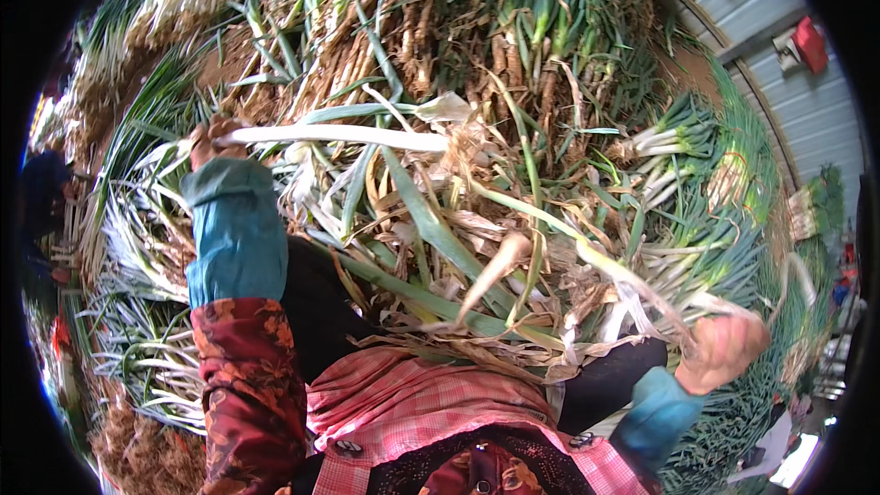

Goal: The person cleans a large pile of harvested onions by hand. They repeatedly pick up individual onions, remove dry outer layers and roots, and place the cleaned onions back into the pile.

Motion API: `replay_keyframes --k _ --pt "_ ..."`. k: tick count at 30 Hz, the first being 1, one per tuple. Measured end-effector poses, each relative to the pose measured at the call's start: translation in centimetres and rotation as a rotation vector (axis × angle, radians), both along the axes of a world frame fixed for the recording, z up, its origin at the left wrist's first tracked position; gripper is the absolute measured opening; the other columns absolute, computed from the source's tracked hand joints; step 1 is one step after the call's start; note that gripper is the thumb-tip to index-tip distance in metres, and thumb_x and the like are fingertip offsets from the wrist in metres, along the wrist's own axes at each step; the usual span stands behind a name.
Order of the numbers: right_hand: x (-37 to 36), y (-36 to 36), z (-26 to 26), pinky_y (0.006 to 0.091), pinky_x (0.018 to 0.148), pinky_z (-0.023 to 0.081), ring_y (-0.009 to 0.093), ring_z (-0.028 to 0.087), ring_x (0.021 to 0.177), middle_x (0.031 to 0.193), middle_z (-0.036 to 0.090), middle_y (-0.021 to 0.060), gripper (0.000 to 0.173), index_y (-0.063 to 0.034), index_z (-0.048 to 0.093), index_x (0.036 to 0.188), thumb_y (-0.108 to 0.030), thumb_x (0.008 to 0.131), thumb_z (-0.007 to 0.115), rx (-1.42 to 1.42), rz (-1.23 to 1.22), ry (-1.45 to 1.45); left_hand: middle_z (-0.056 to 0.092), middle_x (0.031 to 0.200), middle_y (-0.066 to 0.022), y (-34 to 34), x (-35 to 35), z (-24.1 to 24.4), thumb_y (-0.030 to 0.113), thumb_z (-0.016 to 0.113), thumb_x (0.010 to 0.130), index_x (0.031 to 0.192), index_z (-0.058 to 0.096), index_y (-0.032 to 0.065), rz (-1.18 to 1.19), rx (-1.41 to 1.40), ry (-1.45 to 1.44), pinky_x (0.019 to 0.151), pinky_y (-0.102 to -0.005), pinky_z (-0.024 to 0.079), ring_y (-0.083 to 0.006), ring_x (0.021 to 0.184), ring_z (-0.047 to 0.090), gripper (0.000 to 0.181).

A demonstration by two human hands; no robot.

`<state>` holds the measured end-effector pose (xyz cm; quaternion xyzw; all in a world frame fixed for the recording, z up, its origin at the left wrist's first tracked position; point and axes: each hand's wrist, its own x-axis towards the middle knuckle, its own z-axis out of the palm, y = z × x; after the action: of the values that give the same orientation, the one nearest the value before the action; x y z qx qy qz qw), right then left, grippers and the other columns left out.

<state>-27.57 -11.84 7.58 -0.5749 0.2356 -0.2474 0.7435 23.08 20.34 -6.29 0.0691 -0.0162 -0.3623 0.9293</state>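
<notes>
My left hand (214,139) grips a large scallion near the green end of its stalk. The clean white shaft of this scallion (344,137) reaches right, ending in a tuft of roots (467,146). My right hand (727,349), slightly blurred, is closed low on the right around a peeled outer leaf (598,258). That strip runs diagonally up to the root end; whether it is still attached there cannot be made out. Between my hands lies a heap of dry husks and stripped leaves (474,227), some of it resting over my pink checked apron (412,385).
Unpeeled scallions with brown skins (509,58) are piled ahead. Cleaned scallions (158,364) lie at the left, and bundled ones (729,175) at the right. A corrugated metal wall (804,106) stands far right. A person in dark clothing (45,199) is at the left edge.
</notes>
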Motion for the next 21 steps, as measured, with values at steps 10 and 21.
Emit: replay_keyframes --k 10,21 --pt "6.5 1.2 -0.8 0.0342 0.065 0.042 0.023 0.052 0.074 0.092 0.053 0.0084 0.037 -0.0124 0.050 0.102 -0.021 0.067 0.061 -1.116 -0.079 0.179 0.052 0.072 -0.0118 -14.2 -13.0 1.6 0.024 0.039 0.081 0.087 0.045 0.0016 0.125 0.429 0.385 0.062 -0.0395 0.046 -0.0234 0.066 0.052 0.024" --pt "-13.5 -12.6 -11.6 0.0198 0.047 0.035 0.008 0.043 0.053 0.061 0.048 -0.0017 0.011 -0.0059 0.052 0.077 -0.017 0.079 0.053 -0.610 -0.970 0.327 0.055 0.093 -0.0116 -23.6 -25.2 17.2 0.025 0.040 0.084 0.104 0.047 -0.0011 -0.342 0.508 -1.016 0.074 -0.0299 0.042 -0.0190 0.084 0.054 0.034"
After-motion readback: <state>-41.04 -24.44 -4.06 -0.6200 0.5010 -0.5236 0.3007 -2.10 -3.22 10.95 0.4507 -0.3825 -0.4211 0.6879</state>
